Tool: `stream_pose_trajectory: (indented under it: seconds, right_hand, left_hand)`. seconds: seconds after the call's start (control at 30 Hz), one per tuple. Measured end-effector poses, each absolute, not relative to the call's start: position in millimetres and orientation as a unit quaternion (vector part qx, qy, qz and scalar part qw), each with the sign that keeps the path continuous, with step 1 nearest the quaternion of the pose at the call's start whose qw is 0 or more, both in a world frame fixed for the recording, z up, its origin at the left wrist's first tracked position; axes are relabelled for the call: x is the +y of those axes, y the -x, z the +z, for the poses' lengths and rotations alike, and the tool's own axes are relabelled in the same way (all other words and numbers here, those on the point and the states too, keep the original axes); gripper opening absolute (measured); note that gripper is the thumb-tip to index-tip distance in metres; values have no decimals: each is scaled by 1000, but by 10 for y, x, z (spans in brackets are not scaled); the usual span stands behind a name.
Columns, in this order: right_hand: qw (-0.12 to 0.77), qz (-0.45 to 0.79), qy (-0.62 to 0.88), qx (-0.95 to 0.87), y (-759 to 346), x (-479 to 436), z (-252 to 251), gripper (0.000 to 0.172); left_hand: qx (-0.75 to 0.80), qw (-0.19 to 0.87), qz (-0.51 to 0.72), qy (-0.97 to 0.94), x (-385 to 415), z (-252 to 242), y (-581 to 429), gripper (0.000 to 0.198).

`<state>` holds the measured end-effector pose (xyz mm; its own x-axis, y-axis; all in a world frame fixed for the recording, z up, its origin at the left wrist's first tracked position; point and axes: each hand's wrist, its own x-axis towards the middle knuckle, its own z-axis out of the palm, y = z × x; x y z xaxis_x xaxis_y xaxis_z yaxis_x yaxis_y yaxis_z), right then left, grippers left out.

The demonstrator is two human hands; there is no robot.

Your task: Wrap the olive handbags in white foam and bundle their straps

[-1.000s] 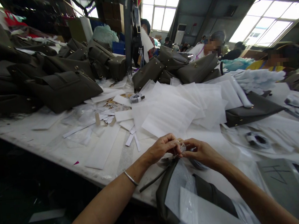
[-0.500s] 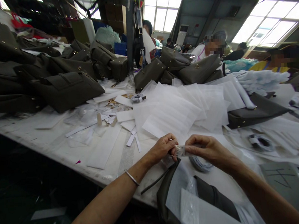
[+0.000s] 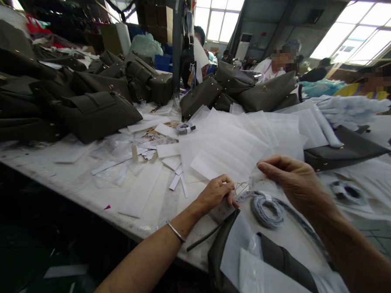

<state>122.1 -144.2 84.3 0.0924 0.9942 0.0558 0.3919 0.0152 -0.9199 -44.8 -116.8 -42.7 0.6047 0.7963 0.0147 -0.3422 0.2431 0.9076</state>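
My left hand (image 3: 219, 192) is closed, its fingertips pinching thin pale strings (image 3: 241, 188) that stretch toward the right. A small clear plastic bag (image 3: 263, 183) hangs from my right hand (image 3: 290, 176), gripped between thumb and fingers. Below my left hand lies a dark olive handbag (image 3: 216, 261) at the table's near edge, partly covered by white foam sheet (image 3: 235, 240) and clear film. Its thin dark strap end (image 3: 203, 237) sticks out to the left. A wrapped grey coil (image 3: 267, 210) rests on the table beneath my right hand.
White foam sheets (image 3: 228, 140) are fanned across the table. Dark handbags (image 3: 97, 114) are heaped at the left, with more (image 3: 267, 90) behind the sheets. Paper strips (image 3: 176, 180) lie mid-table. A post (image 3: 177, 42) rises at the back; several people work beyond.
My right hand has moved right, away from my left hand, with the small plastic bag. Thin strings now show between the hands, and the grey coil is more exposed.
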Motion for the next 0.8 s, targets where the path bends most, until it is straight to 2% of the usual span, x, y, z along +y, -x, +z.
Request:
stream_pose_trajectory:
  seconds: [0.23, 0.37, 0.47, 0.63, 0.8]
  right_hand:
    - [373, 367, 642, -560, -1621, -1436, 758, 47]
    - [270, 394, 646, -595, -1819, -1506, 595, 49]
    - [215, 401, 637, -622, -1842, -1551, 500, 42]
    - [198, 367, 638, -648, -1803, -1584, 475, 29]
    - [172, 335, 643, -667, -1898, -1599, 435, 28]
  left_hand:
    - [267, 716, 462, -450, -1115, -369, 514, 30]
    - [277, 704, 490, -433, -1086, -375, 546, 25]
    - [274, 709, 490, -426, -1084, -384, 542, 26]
    - [274, 717, 481, -423, -1102, -372, 534, 28]
    - [296, 704, 492, -417, -1084, -357, 565, 24]
